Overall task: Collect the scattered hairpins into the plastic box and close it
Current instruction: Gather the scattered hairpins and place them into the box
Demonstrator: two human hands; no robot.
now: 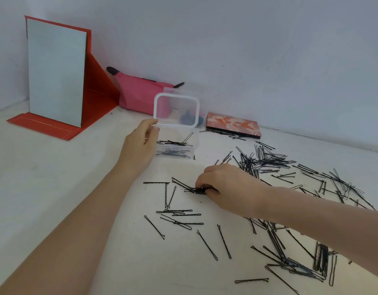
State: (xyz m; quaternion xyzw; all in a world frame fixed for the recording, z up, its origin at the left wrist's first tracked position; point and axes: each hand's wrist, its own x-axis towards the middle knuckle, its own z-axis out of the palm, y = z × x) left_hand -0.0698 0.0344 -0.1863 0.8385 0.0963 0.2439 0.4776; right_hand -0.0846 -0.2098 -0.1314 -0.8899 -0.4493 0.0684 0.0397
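A clear plastic box (194,143) stands on the white table with its hinged lid (176,109) upright and a few black hairpins lying inside. My left hand (139,143) touches the box's left side, thumb at the hinge corner. Many black hairpins (267,161) lie scattered across the table to the right and front of the box. My right hand (224,186) presses down in front of the box, fingers pinched on a small bunch of hairpins (194,190) that rests on the table.
A red folding mirror (56,73) stands at the back left. A pink pouch (139,92) leans on the wall behind the box. A flat floral case (234,125) lies at the back right, with hairpins against its front edge.
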